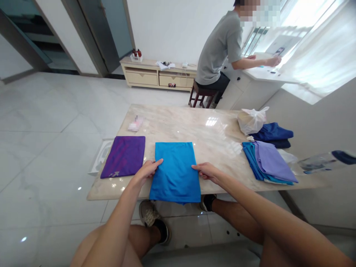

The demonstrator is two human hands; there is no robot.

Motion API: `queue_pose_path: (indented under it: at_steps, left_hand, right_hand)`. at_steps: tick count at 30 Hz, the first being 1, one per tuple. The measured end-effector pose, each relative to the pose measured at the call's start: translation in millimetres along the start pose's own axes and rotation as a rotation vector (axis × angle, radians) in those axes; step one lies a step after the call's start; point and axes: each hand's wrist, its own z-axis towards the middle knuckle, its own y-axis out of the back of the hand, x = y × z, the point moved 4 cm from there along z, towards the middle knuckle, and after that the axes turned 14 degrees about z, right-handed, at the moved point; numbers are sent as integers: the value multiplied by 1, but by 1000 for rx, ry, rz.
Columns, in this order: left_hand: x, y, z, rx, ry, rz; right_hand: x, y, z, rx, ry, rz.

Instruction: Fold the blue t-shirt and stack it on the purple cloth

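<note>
A bright blue folded cloth (175,174) lies at the front edge of the marble-look table, its lower end reaching the edge. My left hand (148,170) pinches its left side, thumb on top and fingers beneath. Opposite, my right hand (206,172) grips the right side the same way. To the left rests a purple folded cloth (125,155), flat, with a small pale mark near its lower edge. Whether the blue cloth is a garment cannot be made out.
On the table's right are a pile of folded cloths (271,163), dark blue cloth (275,133), a white plastic bag (251,120) and a clear bottle (319,162). A small pink packet (135,124) lies back left. Beyond, a person (219,48) sits on a stool by the window counter.
</note>
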Motion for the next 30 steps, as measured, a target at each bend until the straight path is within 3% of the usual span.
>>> queue_pose_path:
  at_steps: [4, 7, 11, 14, 21, 26, 30]
  left_hand:
    - [-5, 2, -6, 55, -49, -5]
    - [-21, 15, -22, -74, -176, 21]
    - [-43, 37, -57, -222, -411, -117]
    - [-44, 53, -80, -322, -457, -194]
    - [-32, 74, -111, -417, -418, -145]
    - [-27, 71, -99, -424, -356, -103]
    - [-35, 66, -90, -510, -425, -31]
  right_hand:
    - [7, 2, -5, -16, 35, -88]
    - [27, 5, -16, -3, 132, -144]
    - [66, 14, -48, 33, 365, -103]
    - [88, 20, -79, 32, 486, -50]
    - [94, 16, -131, -26, 482, -124]
    - [85, 15, -115, -74, 398, -221]
    - [85, 22, -98, -118, 435, -213]
